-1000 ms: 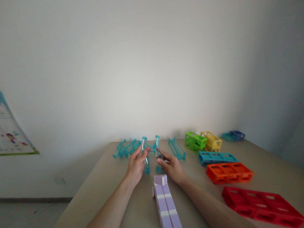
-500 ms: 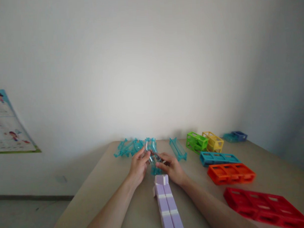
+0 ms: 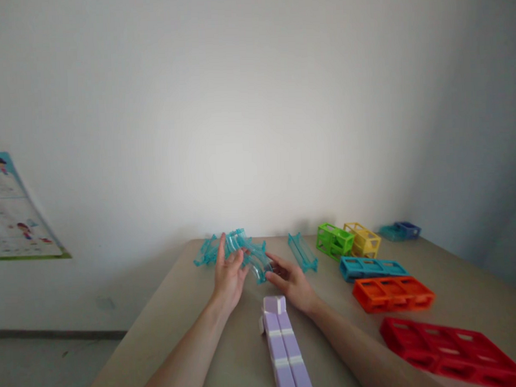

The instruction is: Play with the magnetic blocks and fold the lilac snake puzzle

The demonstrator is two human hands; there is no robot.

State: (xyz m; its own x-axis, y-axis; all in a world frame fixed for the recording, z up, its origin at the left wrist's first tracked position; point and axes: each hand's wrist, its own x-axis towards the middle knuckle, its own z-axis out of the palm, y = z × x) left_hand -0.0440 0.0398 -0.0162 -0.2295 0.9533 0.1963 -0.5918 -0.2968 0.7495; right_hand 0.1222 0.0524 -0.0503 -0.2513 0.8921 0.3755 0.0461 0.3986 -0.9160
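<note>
A clear teal S-shaped track piece [image 3: 254, 254] is held up above the table between my hands. My left hand [image 3: 229, 274] is at its upper left part, thumb against it and index finger pointing up. At the lower right end my right hand [image 3: 290, 280] pinches it between thumb and fingers. Just below my hands a row of joined lilac blocks with white seams [image 3: 284, 342] runs toward me. Behind the held piece lie more teal track pieces [image 3: 206, 253], partly hidden by it and by my left hand.
A straight teal track [image 3: 303, 253] lies right of my hands. Farther right are green [image 3: 334, 240] and yellow [image 3: 362, 239] open frames, then blue [image 3: 373, 267], orange [image 3: 392, 294] and red [image 3: 452, 347] frames. A dark blue piece [image 3: 407, 229] sits far back. The wall [image 3: 256, 131] borders the table.
The track piece has turned, its upper end swinging left and its lower end right. My left hand has shifted left and raised its index finger; my right hand has barely moved.
</note>
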